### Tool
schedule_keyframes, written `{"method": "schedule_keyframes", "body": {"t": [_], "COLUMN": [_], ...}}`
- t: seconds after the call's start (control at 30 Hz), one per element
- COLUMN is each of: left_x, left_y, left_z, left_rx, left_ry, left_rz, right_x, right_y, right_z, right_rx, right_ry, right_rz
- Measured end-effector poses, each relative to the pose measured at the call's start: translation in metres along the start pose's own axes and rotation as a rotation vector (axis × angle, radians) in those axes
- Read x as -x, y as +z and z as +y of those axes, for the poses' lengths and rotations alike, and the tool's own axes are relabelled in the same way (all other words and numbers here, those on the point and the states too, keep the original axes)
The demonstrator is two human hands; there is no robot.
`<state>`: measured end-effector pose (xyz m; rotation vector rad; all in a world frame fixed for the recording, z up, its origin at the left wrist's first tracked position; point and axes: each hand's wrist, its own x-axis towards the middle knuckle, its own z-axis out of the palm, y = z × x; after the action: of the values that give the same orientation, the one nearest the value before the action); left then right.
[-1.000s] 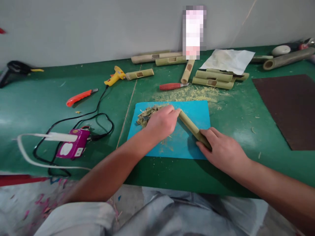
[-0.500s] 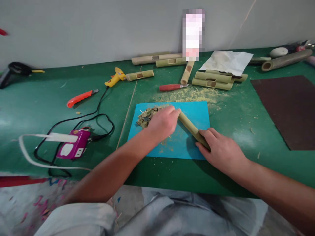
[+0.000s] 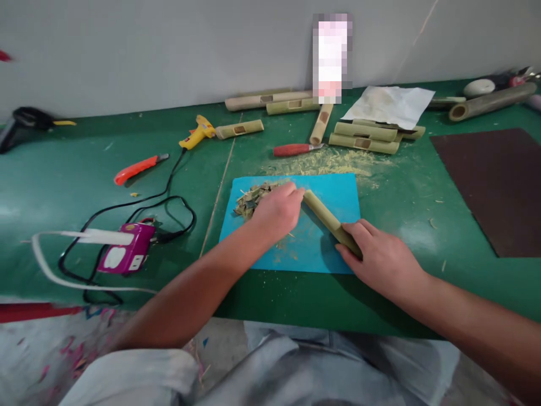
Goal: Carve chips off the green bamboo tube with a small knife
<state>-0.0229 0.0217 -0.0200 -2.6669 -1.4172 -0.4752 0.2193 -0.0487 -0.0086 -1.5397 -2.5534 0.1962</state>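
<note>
A green bamboo tube point(image 3: 324, 213) lies slantwise on a blue cutting mat point(image 3: 333, 192) on the green table. My right hand point(image 3: 380, 260) is wrapped round the tube's near end. My left hand point(image 3: 276, 211) is curled shut by the tube's far end, fingertips touching it; what it holds, if anything, is hidden. A pile of bamboo chips point(image 3: 252, 197) sits on the mat just left of my left hand.
Behind the mat: sawdust point(image 3: 333, 161), a red-handled knife point(image 3: 296, 149), several cut bamboo tubes point(image 3: 366, 137), white paper point(image 3: 391, 104). Left: an orange cutter point(image 3: 139, 166), a yellow glue gun point(image 3: 198, 131), a purple power strip point(image 3: 125, 255) with black cable. Right: a dark brown board point(image 3: 499, 186).
My left hand has drawn slightly left, its fingertips now just off the tube's far end. The right hand and the tube have hardly moved.
</note>
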Motion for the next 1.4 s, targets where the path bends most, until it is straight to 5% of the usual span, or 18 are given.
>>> {"method": "schedule_keyframes", "body": {"t": [0.3,0.73,1.1,1.4], "left_x": [0.002,0.002,0.002,-0.003], "left_y": [-0.008,-0.002,-0.003,-0.004], "left_z": [0.002,0.000,0.004,0.007], "left_rx": [0.112,0.195,0.152,0.133], "left_ry": [0.029,0.003,-0.005,0.003], "left_rz": [0.269,0.141,0.211,0.160], "right_x": [0.001,-0.003,-0.004,-0.004], "right_y": [-0.001,-0.001,-0.002,-0.002], "right_z": [0.003,0.011,0.015,0.011], "right_rx": [-0.039,-0.144,-0.167,-0.126], "right_ry": [-0.031,0.027,0.006,0.009], "right_rz": [0.046,0.079,0.093,0.081]}}
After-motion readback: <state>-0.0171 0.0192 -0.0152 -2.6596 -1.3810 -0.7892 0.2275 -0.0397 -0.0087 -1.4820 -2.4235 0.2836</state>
